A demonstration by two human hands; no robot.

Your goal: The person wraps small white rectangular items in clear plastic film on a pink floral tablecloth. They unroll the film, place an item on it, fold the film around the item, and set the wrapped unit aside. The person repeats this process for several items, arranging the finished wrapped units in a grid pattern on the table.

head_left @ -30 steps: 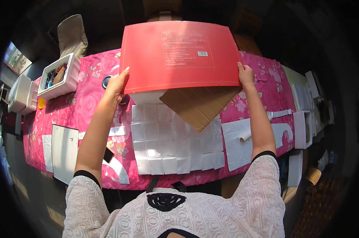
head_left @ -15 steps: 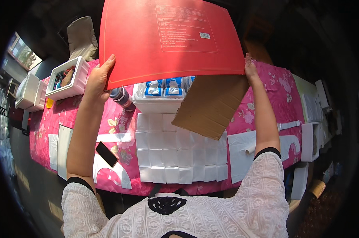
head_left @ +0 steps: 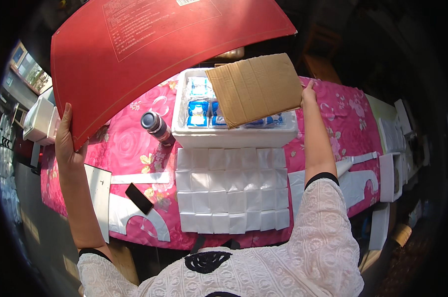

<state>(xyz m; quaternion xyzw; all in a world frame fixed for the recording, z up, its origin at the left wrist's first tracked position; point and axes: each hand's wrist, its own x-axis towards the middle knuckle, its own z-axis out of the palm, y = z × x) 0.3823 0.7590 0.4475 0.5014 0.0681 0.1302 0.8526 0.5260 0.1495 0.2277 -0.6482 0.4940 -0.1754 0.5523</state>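
between the left grip and right grip, nearer the body, flat white rectangular pieces overlap in rows on the pink floral-covered surface. the left grip is closed on a corner of a broad red rectangular panel, probably too wide to palm; the right grip pinches a brown corrugated cardboard sheet by its edge. beyond, a white foam box holds blue-and-white packets.

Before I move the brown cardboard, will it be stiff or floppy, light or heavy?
Probably fairly stiff: the brown cardboard looks nearly flat though the right hand grips only one edge. It's likely light, being a thin sheet. It might fold along the faint lines across its face.
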